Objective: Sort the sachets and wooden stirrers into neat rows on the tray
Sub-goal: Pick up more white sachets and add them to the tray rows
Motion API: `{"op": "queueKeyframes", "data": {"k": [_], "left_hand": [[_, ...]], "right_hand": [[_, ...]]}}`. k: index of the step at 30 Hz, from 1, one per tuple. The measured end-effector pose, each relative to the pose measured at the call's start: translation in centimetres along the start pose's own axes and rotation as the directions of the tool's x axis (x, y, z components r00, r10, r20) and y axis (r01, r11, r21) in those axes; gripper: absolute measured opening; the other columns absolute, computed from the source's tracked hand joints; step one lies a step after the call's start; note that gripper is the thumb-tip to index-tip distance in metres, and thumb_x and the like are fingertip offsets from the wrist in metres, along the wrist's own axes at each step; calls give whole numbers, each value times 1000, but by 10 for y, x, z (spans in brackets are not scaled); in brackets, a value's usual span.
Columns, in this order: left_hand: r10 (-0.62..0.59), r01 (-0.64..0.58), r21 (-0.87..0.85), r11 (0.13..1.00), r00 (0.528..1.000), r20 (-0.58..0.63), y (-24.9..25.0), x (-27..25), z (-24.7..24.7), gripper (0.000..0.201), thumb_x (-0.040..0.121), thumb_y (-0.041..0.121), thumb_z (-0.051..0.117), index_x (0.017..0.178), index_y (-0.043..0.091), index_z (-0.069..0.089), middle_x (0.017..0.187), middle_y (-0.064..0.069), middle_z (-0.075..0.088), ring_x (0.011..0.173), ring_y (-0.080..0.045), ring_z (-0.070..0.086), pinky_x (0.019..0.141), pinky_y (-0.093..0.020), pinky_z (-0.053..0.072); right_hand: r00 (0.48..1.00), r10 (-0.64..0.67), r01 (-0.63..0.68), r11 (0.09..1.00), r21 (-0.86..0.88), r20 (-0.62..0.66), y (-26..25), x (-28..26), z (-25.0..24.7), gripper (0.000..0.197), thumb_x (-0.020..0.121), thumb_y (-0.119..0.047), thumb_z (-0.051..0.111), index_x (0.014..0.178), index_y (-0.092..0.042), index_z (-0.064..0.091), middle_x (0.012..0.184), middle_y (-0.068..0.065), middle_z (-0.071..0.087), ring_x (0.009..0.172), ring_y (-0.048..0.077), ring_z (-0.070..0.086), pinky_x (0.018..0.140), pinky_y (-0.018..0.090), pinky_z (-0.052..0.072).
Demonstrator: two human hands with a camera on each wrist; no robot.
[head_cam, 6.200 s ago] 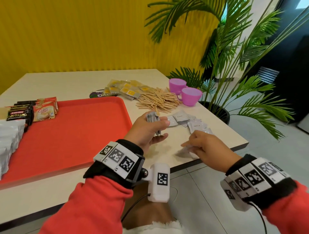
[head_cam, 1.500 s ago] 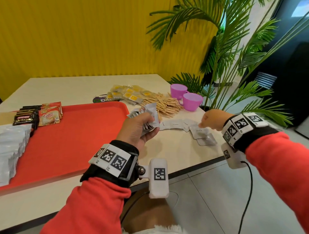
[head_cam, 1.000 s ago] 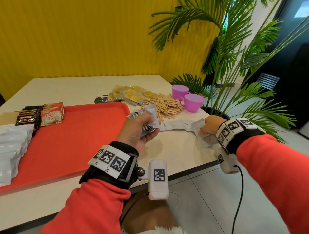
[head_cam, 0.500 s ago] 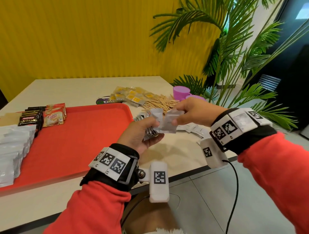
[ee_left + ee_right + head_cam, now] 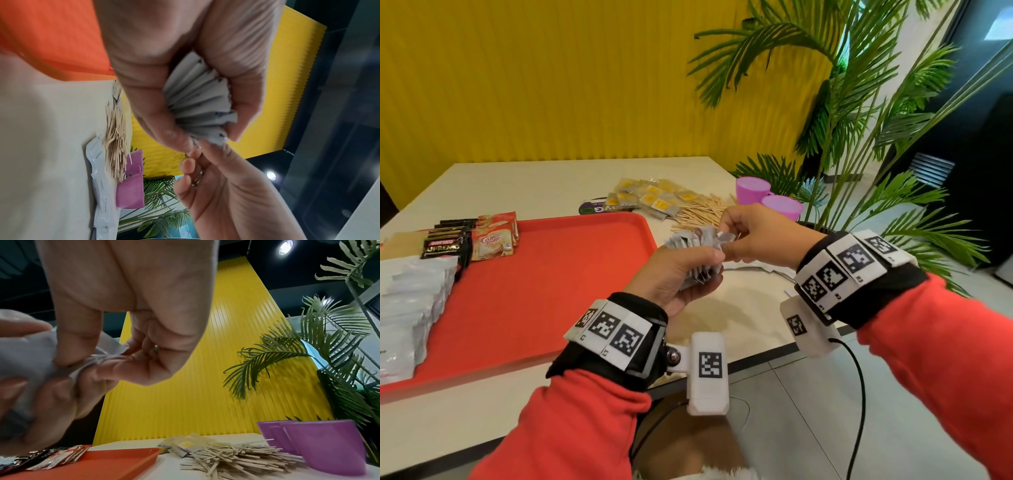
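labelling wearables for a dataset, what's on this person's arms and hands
Both arms wear red sleeves. Each wrist carries a black band wrapped with white panels printed with black square code markers. A white camera pod with its own marker hangs below each wrist; a thin black cable trails from the right pod. The right hand wears a ring.

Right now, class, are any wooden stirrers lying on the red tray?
No: the wooden stirrers lie piled on the table, beyond the red tray.
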State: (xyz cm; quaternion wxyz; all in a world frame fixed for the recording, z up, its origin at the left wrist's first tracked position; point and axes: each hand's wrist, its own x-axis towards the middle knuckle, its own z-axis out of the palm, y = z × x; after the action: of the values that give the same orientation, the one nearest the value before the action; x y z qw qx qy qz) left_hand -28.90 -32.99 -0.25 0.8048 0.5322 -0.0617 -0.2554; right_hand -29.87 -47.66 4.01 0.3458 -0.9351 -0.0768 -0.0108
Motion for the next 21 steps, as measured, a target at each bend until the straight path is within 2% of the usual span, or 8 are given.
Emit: {"op": "queueKeyframes", "data": {"k": [4,7,10,12,15,17,19,21], "left_hand": [[32,-33,46,998,999,5,-2,-2,3,35,79,-6,58,49,10,66,55,-3,56,49,-11,52,53,-19,50],[43,-42,37,998,999,-10,-1,-2,1,39,79,-7,58,45,10,66,52,-1,58,46,-9,53,51,-18,50],[44,-43,10,999,999,-10,1,-1,-3,41,80,-7,58,44,10,68,52,-1,59,47,-8,53,49,-16,51],[45,-45,9,999,999,-6,1,0,-3,41,79,-5,60,42,11,68,52,0,59,48,-8,54,49,-16,51],[42,-42,11,999,999,-14,-1,0,-1,39,79,-4,62,43,11,68,53,-1,58,48,-9,54,49,-17,51],[36,-36,8,999,999,-14,-1,0,1,30,78,-3,63,52,10,67,54,-2,57,48,-10,53,48,-17,51],[30,-30,7,1000,999,-15,-2,0,3,19,78,-3,64,63,8,63,55,-3,57,49,-11,53,48,-18,50],[30,-30,11,999,999,-21,-1,0,2,17,78,-2,64,64,8,62,54,-2,57,48,-10,54,48,-18,51]], "right_hand": [[997,68,-67,998,14,-33,8,-7,-14,20,79,-19,71,88,-23,54,73,-5,56,62,7,54,59,20,47],[972,216,-227,964,-140,-90,33,-13,-36,24,81,-24,68,100,-18,54,77,-4,54,68,11,53,60,18,45],[880,461,-468,799,-378,-115,64,-25,-49,38,83,-29,66,115,-13,54,94,1,59,80,15,55,71,24,49],[795,602,-543,649,-534,-76,80,-35,-48,47,87,-36,61,124,-8,52,102,5,60,91,20,55,73,25,47],[694,720,-614,572,-545,-26,101,-42,-39,48,86,-49,57,108,-7,58,86,4,56,76,16,51,66,21,44],[691,722,-624,580,-524,-23,110,-40,-32,42,82,-53,61,86,-11,53,79,1,52,73,15,49,74,26,45],[700,714,-613,589,-526,-18,113,-37,-26,39,81,-49,64,81,-13,48,79,1,52,74,14,50,76,27,45],[724,690,-591,629,-506,11,109,-34,-24,33,81,-41,67,79,-14,48,78,2,55,70,14,51,70,25,45]]}}
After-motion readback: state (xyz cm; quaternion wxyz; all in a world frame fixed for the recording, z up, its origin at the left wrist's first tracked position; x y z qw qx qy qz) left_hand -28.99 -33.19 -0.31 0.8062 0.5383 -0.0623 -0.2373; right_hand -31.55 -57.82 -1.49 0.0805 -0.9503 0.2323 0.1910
